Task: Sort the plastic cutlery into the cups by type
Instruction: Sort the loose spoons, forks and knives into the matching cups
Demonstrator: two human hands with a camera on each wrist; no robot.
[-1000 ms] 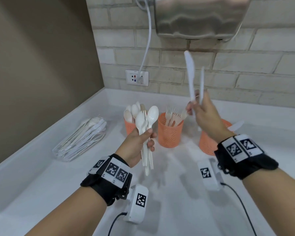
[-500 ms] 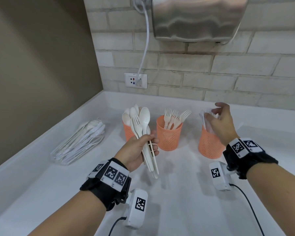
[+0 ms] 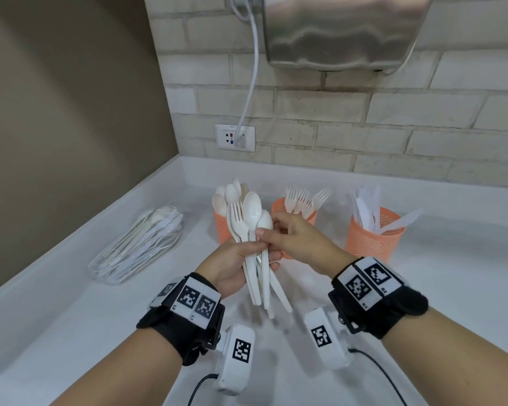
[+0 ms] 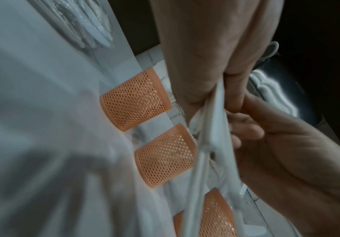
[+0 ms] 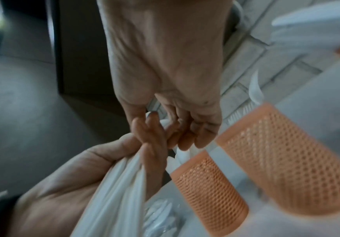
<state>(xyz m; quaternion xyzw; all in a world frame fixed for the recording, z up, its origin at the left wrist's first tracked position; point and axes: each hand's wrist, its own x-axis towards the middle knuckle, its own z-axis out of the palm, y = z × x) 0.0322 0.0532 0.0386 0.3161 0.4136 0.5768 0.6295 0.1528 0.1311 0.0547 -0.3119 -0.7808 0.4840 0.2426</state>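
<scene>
Gripping a cutlery bundle (image 3: 257, 259), left hand (image 3: 232, 266), right hand (image 3: 294, 238) pinching it, pinched piece hidden.

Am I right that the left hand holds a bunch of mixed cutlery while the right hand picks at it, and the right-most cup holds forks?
Not quite. In the head view the right-most cup holds knives; the forks stand in the middle cup. The left hand does hold the bunch of mixed cutlery, and the right hand picks at it.

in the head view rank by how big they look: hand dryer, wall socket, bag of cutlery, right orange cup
1. hand dryer, cropped at the top
2. bag of cutlery
3. right orange cup
4. wall socket

Nearness inflates the bag and cup.
</scene>
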